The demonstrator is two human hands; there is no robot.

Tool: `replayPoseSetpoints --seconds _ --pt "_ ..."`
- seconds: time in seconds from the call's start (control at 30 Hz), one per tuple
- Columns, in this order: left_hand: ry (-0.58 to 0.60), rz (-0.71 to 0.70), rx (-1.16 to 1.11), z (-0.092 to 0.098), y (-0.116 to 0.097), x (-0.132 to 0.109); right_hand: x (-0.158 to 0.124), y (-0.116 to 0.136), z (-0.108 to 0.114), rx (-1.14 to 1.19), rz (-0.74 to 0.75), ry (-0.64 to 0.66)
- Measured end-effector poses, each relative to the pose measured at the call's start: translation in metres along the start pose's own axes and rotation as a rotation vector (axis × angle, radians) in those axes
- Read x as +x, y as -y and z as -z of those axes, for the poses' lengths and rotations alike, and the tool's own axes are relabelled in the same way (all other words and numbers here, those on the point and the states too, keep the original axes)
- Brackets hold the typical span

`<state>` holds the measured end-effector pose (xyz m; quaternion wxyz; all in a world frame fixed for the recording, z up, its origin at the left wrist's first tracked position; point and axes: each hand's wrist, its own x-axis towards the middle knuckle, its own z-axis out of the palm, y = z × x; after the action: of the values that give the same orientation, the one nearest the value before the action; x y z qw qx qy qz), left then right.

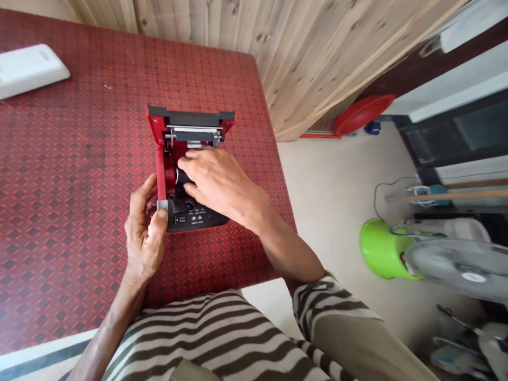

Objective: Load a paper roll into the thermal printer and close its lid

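A small red and black label printer [198,217] lies on the table with its lid [192,117] swung up at the far side. A roller and metal bar show under the lid; buttons and small markings line the near black panel. My left hand [146,222] grips the printer's left side, thumb on a grey piece at the near corner and fingers along the outer wall. Inside the open compartment, my right hand [218,180] has its thumb and fingers around a dark roll [180,177] with a pale rim. That hand covers most of the roll and the compartment's right part.
The table [79,159] has a red patterned top. A white box-shaped device [32,69] sits at its far left. Wood panelling [222,26] rises behind. On the floor to the right stand a green bucket [381,248], a fan [464,270] and a red basin [361,114].
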<state>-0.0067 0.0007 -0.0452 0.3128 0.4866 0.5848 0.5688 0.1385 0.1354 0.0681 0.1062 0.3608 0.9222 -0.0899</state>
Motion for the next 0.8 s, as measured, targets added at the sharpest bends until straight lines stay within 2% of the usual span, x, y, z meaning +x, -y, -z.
replayPoseSetpoints --seconds 0.23,0.33,0.47,0.53,0.63,0.7,0.8 --pt "-0.007 0.013 0.007 0.000 0.000 -0.001 -0.012 0.007 0.007 0.076 -0.041 -0.073" --pt "-0.005 0.004 0.015 0.000 -0.001 0.001 -0.036 0.004 0.014 0.196 0.013 -0.257" --pt "-0.014 -0.012 0.006 -0.001 -0.006 0.004 -0.086 -0.020 0.009 0.546 0.049 -0.566" --pt "-0.029 -0.002 0.010 -0.002 -0.008 0.005 -0.110 -0.034 -0.008 0.722 -0.020 -0.613" --pt "-0.037 0.004 0.013 -0.002 -0.006 0.004 -0.130 -0.046 -0.051 0.945 -0.119 -0.577" --pt "-0.040 -0.006 0.000 -0.002 -0.002 0.004 -0.130 -0.045 -0.083 0.994 -0.191 -0.555" --pt "-0.030 0.009 -0.026 -0.001 0.002 0.004 -0.114 -0.036 -0.121 0.988 -0.260 -0.579"
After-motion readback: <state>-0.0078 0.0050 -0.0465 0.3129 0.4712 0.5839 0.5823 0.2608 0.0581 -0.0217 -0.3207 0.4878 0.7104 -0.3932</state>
